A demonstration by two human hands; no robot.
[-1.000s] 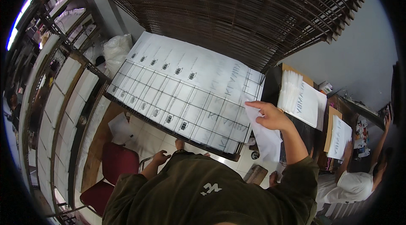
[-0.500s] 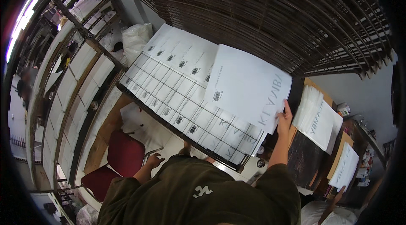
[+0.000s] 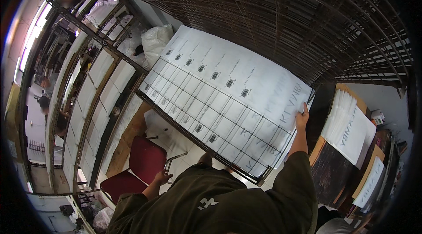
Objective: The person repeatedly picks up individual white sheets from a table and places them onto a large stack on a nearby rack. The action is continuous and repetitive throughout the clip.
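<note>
My right hand is at the right end of a white printed sheet, pinching its edge. The sheet lies flat on a wire rack shelf, overlapping a row of similar white sheets with small dark printed marks and grey lettering. More sheets show through the wire grid along the near side. My left hand hangs low beside a red chair, its fingers loosely curled and apart, with nothing visible in it.
Stacked dark wire shelves are raised behind the sheets. On the right, a pile of white printed sheets rests on a dark table, with a smaller pile nearer. Shelving with white stacks and a white sack stand left.
The sheet in my right hand has come down from a raised, slanted position to lie flat over the others on the rack. The view has shifted slightly.
</note>
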